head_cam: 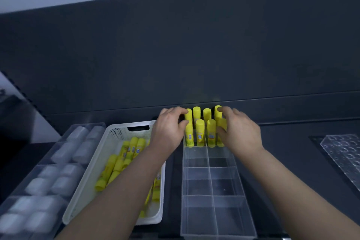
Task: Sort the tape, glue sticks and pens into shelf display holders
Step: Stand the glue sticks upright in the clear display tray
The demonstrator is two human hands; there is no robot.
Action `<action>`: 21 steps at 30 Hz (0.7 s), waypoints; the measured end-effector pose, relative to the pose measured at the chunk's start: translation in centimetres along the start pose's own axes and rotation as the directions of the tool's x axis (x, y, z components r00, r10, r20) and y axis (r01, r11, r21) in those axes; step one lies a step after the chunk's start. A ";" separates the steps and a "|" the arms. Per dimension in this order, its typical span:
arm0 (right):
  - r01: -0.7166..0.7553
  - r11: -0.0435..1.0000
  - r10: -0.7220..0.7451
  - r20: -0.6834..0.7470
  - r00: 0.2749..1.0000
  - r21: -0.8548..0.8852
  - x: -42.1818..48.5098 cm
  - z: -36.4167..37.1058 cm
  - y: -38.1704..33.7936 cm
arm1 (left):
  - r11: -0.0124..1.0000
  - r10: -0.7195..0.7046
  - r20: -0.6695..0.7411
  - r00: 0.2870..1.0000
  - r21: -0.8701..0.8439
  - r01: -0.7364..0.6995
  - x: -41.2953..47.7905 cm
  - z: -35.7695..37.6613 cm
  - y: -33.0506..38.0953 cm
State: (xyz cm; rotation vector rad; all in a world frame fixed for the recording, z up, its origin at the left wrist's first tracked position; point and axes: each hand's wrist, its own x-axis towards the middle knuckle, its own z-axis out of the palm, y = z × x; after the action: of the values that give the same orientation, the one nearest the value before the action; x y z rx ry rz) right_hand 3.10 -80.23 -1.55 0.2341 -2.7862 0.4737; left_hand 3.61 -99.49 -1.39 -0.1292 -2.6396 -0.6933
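Yellow glue sticks (199,122) stand at twelve o'clock in the clear divided holder (211,181), our left hand (167,128) and right hand (239,130) each pinching an outer stick; we judge more must come from the white basket (116,130) at nine o'clock.

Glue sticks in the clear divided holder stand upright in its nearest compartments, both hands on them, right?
Not quite. The head view shows the glue sticks standing upright in the farthest compartments of the clear divided holder, not the nearest; the left hand and right hand are both on them.
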 end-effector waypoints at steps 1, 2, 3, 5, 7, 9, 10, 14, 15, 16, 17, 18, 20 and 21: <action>0.022 1.000 -0.022 -0.048 0.999 -0.019 -0.2 -0.2 -0.6 | 1.000 -0.003 -0.006 1.000 -0.001 0.003 -0.1 -0.6 -0.6; 0.045 0.999 -0.046 -0.095 0.994 -0.019 -0.3 -0.5 -1.0 | 1.000 -0.008 -0.014 1.000 -0.002 0.008 -0.2 -1.1 -1.1; 0.071 0.997 -0.071 -0.136 0.988 -0.008 -0.3 -0.6 -1.4 | 1.000 -0.021 -0.021 1.000 -0.002 0.021 -0.2 -1.6 -1.6; 0.130 0.991 -0.125 -0.190 0.974 0.012 -0.8 -0.5 -3.0 | 0.998 -0.063 -0.034 0.997 -0.003 0.063 -0.7 -3.0 -3.4; 0.193 0.981 -0.185 -0.208 0.960 0.020 -1.4 0.0 -5.2 | 0.991 -0.131 -0.034 0.991 -0.024 0.130 -1.3 -4.4 -5.5; 0.243 0.970 -0.233 -0.198 0.952 0.026 -2.1 0.6 -7.6 | 0.980 -0.193 -0.020 0.981 -0.045 0.192 -2.1 -5.6 -7.5; 0.259 0.965 -0.249 -0.181 0.951 0.033 -2.4 1.1 -8.7 | 0.976 -0.212 -0.005 0.977 -0.044 0.212 -2.5 -6.1 -8.3; 0.287 0.957 -0.284 -0.072 0.956 0.043 -3.8 2.9 -12.4 | 0.959 -0.277 0.114 0.954 -0.024 0.281 -4.1 -7.2 -11.0; 0.292 0.955 -0.290 -0.048 0.956 0.042 -4.2 3.3 -13.1 | 0.957 -0.286 0.142 0.948 -0.014 0.291 -4.5 -7.3 -11.6; 0.293 0.956 -0.292 -0.018 0.956 0.036 -4.5 3.7 -13.5 | 0.957 -0.286 0.164 0.944 0.006 0.289 -4.9 -7.4 -12.1; 0.289 0.957 -0.290 0.007 0.957 0.023 -4.8 4.1 -13.9 | 0.958 -0.285 0.185 0.941 0.031 0.284 -5.3 -7.4 -12.6; 0.280 0.960 -0.280 0.028 0.960 0.009 -5.1 4.6 -14.0 | 0.959 -0.284 0.205 0.937 0.052 0.279 -5.6 -7.4 -13.0; 0.238 0.971 -0.239 0.063 0.969 0.019 -5.5 5.3 -14.1 | 0.956 -0.292 0.249 0.924 0.083 0.280 -6.0 -7.4 -13.4; 0.211 0.976 -0.214 0.076 0.974 0.046 -5.6 5.6 -14.2 | 0.955 -0.295 0.270 0.917 0.098 0.278 -5.9 -7.2 -13.4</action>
State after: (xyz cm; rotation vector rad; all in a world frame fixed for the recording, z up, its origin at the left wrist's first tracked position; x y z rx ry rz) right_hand 9.84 -94.75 -4.20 0.5655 -2.7886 0.4731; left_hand 9.11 -114.65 -4.13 0.1965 -2.9871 -0.7378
